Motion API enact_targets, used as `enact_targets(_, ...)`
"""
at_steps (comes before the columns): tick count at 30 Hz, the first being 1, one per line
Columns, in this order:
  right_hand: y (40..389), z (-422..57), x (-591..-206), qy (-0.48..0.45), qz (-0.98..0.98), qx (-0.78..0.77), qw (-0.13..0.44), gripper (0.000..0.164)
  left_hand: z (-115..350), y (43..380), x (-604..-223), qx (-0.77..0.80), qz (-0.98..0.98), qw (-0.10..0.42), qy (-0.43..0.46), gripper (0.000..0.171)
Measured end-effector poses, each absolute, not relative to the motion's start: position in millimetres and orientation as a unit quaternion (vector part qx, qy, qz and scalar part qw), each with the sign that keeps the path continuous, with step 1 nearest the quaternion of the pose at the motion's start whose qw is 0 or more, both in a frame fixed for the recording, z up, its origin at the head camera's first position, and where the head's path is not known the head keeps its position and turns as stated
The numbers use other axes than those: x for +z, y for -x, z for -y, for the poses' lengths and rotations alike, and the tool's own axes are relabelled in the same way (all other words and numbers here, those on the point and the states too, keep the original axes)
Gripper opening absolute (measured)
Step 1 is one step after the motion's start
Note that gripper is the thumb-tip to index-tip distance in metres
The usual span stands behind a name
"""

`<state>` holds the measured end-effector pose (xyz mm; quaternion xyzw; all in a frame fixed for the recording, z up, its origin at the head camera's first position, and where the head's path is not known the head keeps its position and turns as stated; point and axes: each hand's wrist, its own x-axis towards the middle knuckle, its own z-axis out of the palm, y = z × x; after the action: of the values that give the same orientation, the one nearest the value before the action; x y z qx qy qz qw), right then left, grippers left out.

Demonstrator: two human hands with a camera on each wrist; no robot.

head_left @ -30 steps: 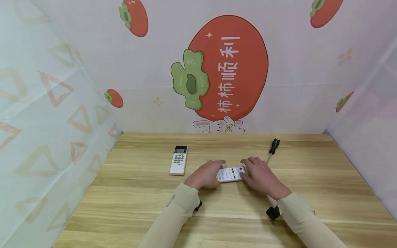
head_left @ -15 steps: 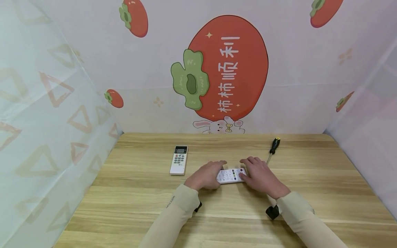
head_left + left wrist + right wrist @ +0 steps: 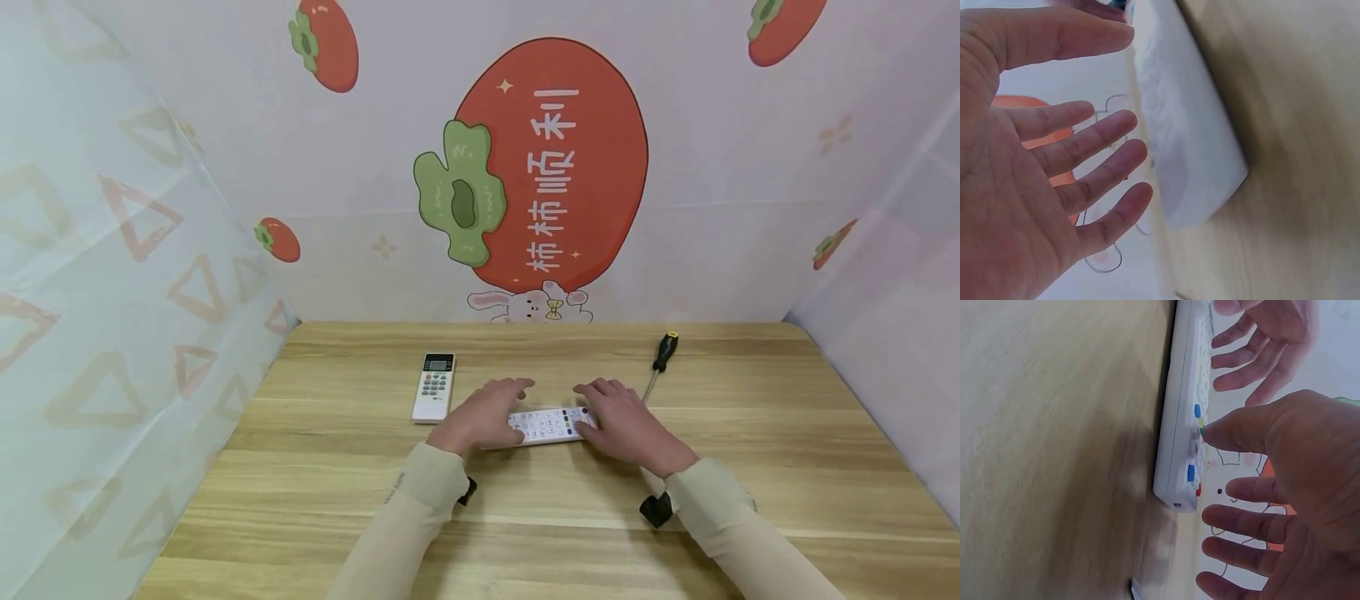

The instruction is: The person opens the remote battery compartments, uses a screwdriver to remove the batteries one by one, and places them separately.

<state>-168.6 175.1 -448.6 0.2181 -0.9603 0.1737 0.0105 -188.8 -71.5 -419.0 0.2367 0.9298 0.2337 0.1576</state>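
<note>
A white remote control (image 3: 551, 424) with coloured buttons lies crosswise on the wooden table. My left hand (image 3: 483, 417) is at its left end, fingers spread and curled around nothing. Palm and fingers stand apart from the white remote's end in the left wrist view, where the left thumb (image 3: 1066, 37) reaches toward its upper side. At the right end is my right hand (image 3: 626, 423), fingers loosely extended. In the right wrist view, the right thumb (image 3: 1235, 430) sits right at the coloured buttons, while the other fingers stay off the remote.
Another white remote (image 3: 433, 388), with a small screen, lies to the left near the back. A screwdriver (image 3: 662, 358) with a black and yellow handle lies behind my right hand, its shaft partly hidden. A printed backdrop (image 3: 705, 167) rises behind the table.
My left hand has drawn a little to the left and opened wider, baring more of the remote's left end. The right hand has shifted slightly leftward along the remote.
</note>
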Motion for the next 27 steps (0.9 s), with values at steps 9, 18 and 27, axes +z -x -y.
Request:
enact_targets(9,167.1,-167.6,-446.5,-0.216,0.959,0.183,-0.028,0.057,85.2,192.8,-413.5,0.251,-0.935,0.125,-0.219,0.067)
enact_targets(18,165.7,-164.6,-451.5,-0.221,0.956,0.183,-0.057,0.065,92.2,192.1,-416.0,0.261,-0.942,0.093,-0.189,0.052)
enact_targets(27,165.0,-161.8,-450.3,-0.243,0.952,0.181,-0.050,0.060,97.0,192.0,-413.9,0.250,-0.949,0.065,-0.178,0.050)
